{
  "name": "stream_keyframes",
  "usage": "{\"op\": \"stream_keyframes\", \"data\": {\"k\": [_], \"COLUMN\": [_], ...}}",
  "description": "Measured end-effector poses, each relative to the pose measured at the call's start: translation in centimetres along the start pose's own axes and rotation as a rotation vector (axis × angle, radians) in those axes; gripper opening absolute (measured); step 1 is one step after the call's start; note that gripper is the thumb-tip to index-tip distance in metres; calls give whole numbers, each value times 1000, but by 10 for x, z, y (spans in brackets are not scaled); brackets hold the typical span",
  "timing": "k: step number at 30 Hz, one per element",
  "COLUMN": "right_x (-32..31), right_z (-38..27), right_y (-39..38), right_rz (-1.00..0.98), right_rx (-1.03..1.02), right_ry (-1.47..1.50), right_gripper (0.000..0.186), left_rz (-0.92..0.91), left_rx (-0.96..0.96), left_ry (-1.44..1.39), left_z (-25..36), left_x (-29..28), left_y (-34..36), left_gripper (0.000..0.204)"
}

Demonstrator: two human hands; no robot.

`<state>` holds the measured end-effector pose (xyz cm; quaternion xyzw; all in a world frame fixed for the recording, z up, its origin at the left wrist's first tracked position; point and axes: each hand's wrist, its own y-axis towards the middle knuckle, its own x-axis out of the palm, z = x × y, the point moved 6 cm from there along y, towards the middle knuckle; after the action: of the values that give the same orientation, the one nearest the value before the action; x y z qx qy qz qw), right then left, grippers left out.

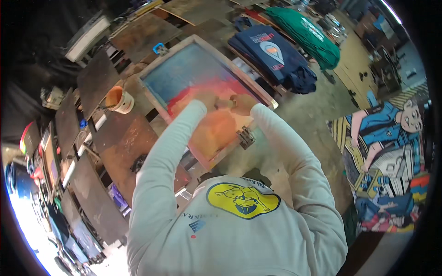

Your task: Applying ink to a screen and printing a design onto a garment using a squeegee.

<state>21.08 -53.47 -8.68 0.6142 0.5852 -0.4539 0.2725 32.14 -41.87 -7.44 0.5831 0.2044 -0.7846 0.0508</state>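
A wooden-framed screen (189,60) lies in front of me, blue-grey at the far end, red across its middle and orange-peach nearer me. My left hand (207,100) and my right hand (240,104) are close together over the red-to-orange band, both with fingers curled round a short pale bar-like object (224,104), too blurred to name surely. A metal clamp (245,137) sits on the screen's near right side; a blue-handled clamp (160,48) is at its far left corner.
Dark boards (99,76) and an orange-stained bucket (119,99) are to the left. Folded navy bags (264,50) and a green bundle (311,39) lie at the back right. A colourful painted panel (382,142) is at the right.
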Motion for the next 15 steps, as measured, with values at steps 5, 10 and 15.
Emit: {"op": "stream_keyframes", "data": {"k": [5, 10, 15], "right_x": [13, 30, 70], "right_z": [19, -1, -41], "right_y": [-8, -22, -47], "right_rz": [76, 65, 122], "right_rx": [263, 377, 480], "right_ry": [-59, -110, 46], "right_gripper": [43, 38, 35], "left_rz": [-2, 180, 196], "left_rx": [200, 382, 498], "left_ry": [145, 98, 71], "left_z": [12, -1, -8], "left_x": [-11, 26, 35], "left_y": [59, 66, 18], "left_gripper": [30, 17, 15]}}
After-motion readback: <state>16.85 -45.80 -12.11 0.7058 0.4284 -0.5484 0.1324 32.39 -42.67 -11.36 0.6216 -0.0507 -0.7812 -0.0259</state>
